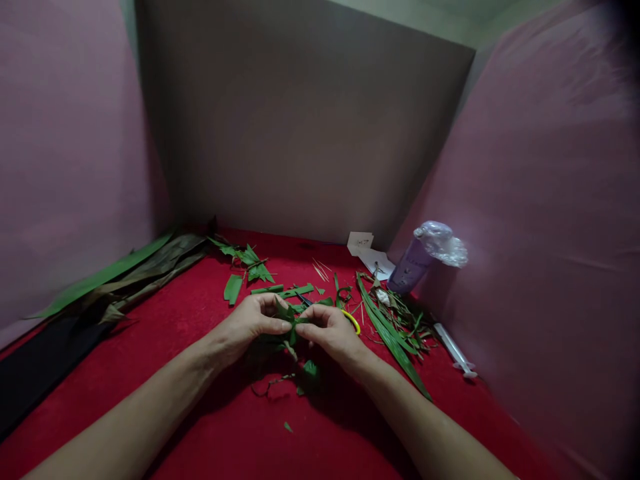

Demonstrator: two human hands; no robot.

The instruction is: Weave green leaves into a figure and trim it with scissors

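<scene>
Between my two hands is a small green leaf (293, 331), pinched from both sides just above the red cloth (200, 413). My left hand (253, 320) grips it between thumb and fingers, and my right hand (333, 331) does likewise from the other side. Behind the right hand shows the yellow handle of a pair of scissors (354, 323), whose dark blades are partly hidden. Below the hands lie a thin brown stem (274, 383) and a crumpled green leaf piece (311, 370).
Lobed leaves (256, 262) and toothpicks (321, 269) lie farther back. Long green blades (387, 330), a syringe (456, 351), a purple cup (413, 265) with clear plastic and white cards (375, 262) stand or lie right. Long dried leaves (150, 273) and a black strip (47, 370) lie left. Walls enclose three sides.
</scene>
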